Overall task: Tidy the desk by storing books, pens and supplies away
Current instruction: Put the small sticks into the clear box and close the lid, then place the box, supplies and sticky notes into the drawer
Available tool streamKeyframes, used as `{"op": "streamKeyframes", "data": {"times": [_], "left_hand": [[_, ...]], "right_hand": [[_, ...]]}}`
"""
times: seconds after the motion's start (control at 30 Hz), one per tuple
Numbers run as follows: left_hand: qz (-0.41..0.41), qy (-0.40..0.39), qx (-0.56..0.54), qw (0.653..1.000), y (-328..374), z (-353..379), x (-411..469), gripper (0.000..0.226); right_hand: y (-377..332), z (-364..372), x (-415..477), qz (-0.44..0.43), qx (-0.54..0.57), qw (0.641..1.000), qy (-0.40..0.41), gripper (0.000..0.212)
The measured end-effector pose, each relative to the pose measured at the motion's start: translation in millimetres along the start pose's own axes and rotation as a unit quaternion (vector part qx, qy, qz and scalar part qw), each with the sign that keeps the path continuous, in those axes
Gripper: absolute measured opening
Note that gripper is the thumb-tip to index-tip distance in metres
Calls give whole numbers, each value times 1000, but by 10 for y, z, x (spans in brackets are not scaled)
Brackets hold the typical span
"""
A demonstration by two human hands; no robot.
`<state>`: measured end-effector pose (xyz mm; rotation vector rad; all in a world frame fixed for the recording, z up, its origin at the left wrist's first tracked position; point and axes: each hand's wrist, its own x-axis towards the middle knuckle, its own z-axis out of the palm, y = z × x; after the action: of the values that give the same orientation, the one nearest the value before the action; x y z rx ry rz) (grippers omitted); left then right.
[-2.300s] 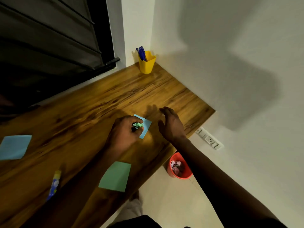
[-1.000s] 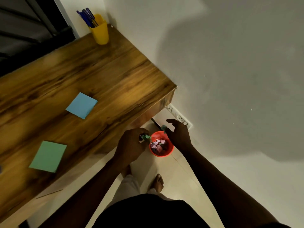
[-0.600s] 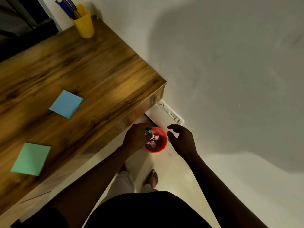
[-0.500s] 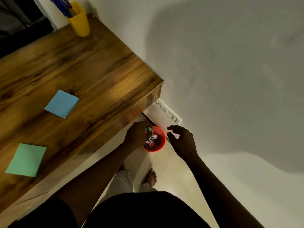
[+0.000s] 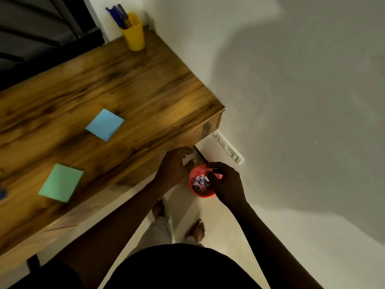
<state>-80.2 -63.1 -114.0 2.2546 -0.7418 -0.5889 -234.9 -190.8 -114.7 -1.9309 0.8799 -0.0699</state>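
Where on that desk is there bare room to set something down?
Bare wood lies between the yellow pen cup and the blue note, and to the desk corner. A strip separates blue note and green note. The left hand and right hand crowd the red bin.

Red bin (image 5: 201, 194) on floor, tight spot: surface (image 5: 145, 80) corner close on its left, wall with socket strip (image 5: 228, 150) close behind. Right hand (image 5: 227, 184) covers bin's right rim, left hand (image 5: 175, 167) just beside its left rim. Open floor on bin's near side, toward bare feet (image 5: 196, 229).
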Motion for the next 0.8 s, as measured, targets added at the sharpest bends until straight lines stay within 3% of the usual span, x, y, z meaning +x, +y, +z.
{"op": "streamKeyframes", "data": {"times": [0.13, 0.27, 0.4, 0.57, 0.8], "left_hand": [[-19, 53, -23, 998, -87, -331, -289, 33], [-46, 112, -62, 991, -210, -749, -659, 42], [-76, 178, -54, 980, -441, -1131, -1025, 26], [-116, 259, -68, 956, -828, -1586, -1654, 24], [-152, 359, -73, 918, -1519, -2057, -2773, 13]], "right_hand": [[-366, 168, -10, -55, -17, 998, -32, 24], [-755, 428, -38, -110, 2, 991, -78, 26], [-1115, 829, -84, -178, 4, 979, -103, 23], [-1528, 1478, -324, -273, -17, 949, -156, 15], [-2082, 2461, -1035, -302, -41, 918, -253, 10]]}}
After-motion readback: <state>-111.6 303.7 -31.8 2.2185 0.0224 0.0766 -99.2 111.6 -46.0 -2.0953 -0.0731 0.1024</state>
